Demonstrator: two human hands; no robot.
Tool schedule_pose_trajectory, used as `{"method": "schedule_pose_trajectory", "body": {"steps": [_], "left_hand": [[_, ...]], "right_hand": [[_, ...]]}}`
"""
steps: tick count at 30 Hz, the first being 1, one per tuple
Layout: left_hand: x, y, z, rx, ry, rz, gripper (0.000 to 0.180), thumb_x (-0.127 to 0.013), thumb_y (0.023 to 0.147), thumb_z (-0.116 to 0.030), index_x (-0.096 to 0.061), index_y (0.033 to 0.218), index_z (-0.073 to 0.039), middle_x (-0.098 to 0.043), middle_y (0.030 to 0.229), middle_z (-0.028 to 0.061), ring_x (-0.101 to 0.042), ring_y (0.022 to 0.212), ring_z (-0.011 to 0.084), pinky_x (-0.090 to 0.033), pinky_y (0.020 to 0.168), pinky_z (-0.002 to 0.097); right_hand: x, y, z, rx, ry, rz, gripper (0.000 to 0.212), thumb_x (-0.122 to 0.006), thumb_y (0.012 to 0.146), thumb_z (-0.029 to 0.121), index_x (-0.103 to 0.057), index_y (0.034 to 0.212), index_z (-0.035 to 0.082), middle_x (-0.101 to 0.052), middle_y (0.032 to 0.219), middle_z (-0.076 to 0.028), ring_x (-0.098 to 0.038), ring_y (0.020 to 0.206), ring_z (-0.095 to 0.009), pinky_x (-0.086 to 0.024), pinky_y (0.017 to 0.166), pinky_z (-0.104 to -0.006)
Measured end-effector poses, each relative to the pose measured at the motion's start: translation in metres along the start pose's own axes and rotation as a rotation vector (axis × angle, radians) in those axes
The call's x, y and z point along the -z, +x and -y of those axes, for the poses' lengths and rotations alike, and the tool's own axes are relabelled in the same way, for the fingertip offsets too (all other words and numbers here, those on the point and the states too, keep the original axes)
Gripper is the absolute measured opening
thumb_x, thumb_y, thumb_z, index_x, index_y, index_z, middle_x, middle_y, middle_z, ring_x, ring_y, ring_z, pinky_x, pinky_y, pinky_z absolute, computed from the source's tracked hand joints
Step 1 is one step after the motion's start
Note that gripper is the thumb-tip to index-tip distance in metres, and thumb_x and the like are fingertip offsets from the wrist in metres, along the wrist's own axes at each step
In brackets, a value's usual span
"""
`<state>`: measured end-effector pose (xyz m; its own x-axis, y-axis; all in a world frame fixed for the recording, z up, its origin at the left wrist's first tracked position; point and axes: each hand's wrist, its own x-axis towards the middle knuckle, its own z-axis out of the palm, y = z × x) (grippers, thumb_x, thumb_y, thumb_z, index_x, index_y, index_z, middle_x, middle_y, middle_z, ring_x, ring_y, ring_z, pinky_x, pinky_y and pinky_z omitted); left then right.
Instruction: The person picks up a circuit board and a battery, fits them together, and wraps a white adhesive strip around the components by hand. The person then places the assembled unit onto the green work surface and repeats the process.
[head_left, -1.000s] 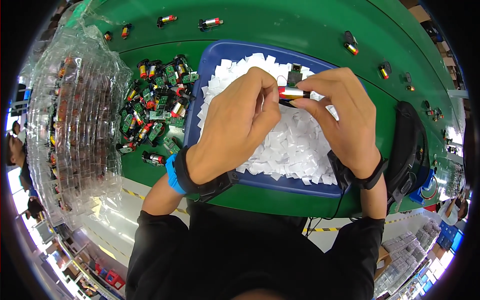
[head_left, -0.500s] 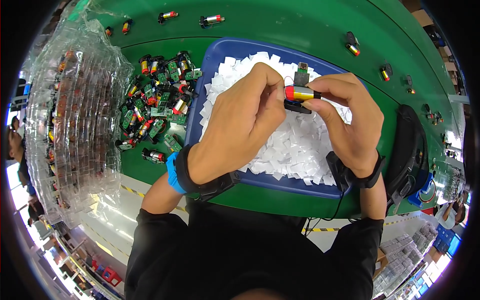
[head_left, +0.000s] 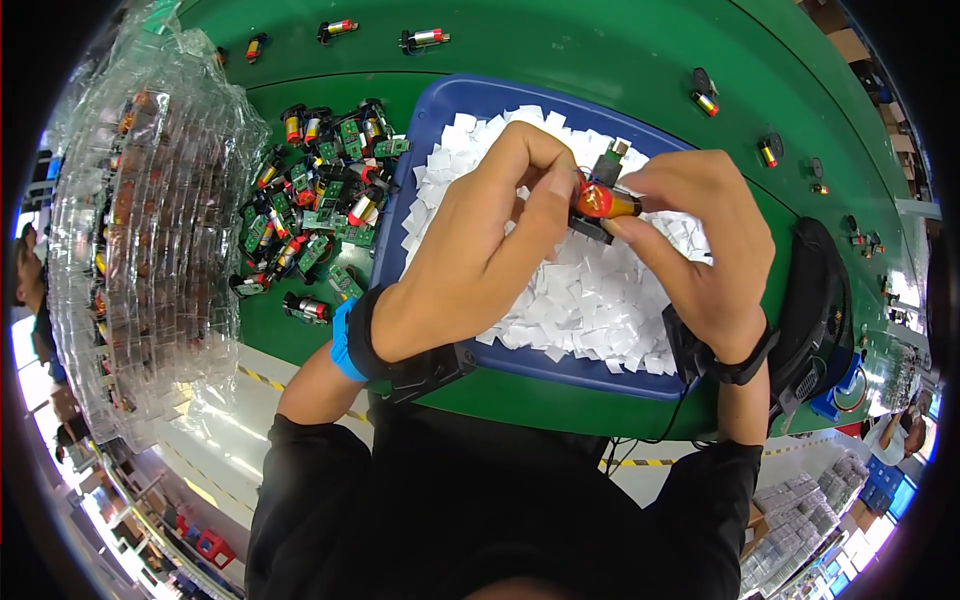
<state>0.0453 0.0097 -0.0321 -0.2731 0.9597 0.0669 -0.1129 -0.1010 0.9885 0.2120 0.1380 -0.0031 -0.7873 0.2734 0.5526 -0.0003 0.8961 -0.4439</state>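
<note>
I have the right hand pinching a red-and-gold cylindrical battery above white paper slips in a blue tray, the left hand narrowed at its red end, grip unclear, seemingly mid-handling, any next move calling for steady fingertips.

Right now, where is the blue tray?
In the head view, the blue tray sits near the middle on the green table, beneath the left hand and right hand, just right of the pile of parts.

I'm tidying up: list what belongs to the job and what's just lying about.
Likely in use:
red-and-yellow part between left hand and right hand
blue tray of white slips
similar parts heaped left

Probably idle:
black item
blue item beside it
</note>
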Motion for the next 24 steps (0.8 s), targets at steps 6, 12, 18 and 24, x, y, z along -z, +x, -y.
{"method": "schedule_pose_trajectory", "body": {"steps": [6,12,18,24], "left_hand": [[0.006,0.002,0.002,-0.206,0.424,0.121,0.011,-0.047,0.103,-0.011,-0.050,0.104,0.000,-0.060,0.094,0.0090,-0.058,0.077,0.0145,-0.050,0.069,0.0307],[0.006,0.002,0.000,-0.144,0.660,0.111,0.012,-0.046,0.103,-0.010,-0.051,0.102,0.001,-0.062,0.096,0.0092,-0.058,0.078,0.0144,-0.051,0.072,0.0319],[0.000,0.001,-0.004,0.042,0.221,0.106,0.022,-0.047,0.105,-0.015,-0.053,0.118,0.002,-0.063,0.097,0.0086,-0.061,0.082,0.0160,-0.054,0.076,0.0308],[0.002,0.004,-0.007,0.035,0.138,0.120,0.030,-0.046,0.106,-0.016,-0.052,0.130,0.001,-0.063,0.102,0.0094,-0.063,0.085,0.0154,-0.058,0.074,0.0289]], "right_hand": [[0.003,-0.001,0.006,0.072,-0.217,0.056,0.028,-0.081,0.072,-0.002,-0.066,0.096,0.001,-0.067,0.094,-0.010,-0.066,0.080,-0.020,-0.055,0.065,-0.0282],[0.013,-0.002,0.004,-0.170,0.100,0.139,0.024,-0.076,0.074,-0.003,-0.063,0.094,0.002,-0.066,0.089,-0.006,-0.063,0.074,-0.014,-0.052,0.060,-0.0249],[0.008,-0.001,0.006,-0.707,0.612,0.139,0.020,-0.072,0.082,0.001,-0.062,0.099,0.001,-0.062,0.086,-0.002,-0.060,0.071,-0.009,-0.051,0.057,-0.0237],[0.016,0.005,0.011,-0.902,0.786,0.128,0.021,-0.070,0.085,0.002,-0.063,0.104,0.003,-0.061,0.089,-0.003,-0.060,0.079,-0.010,-0.051,0.058,-0.0244]]}}
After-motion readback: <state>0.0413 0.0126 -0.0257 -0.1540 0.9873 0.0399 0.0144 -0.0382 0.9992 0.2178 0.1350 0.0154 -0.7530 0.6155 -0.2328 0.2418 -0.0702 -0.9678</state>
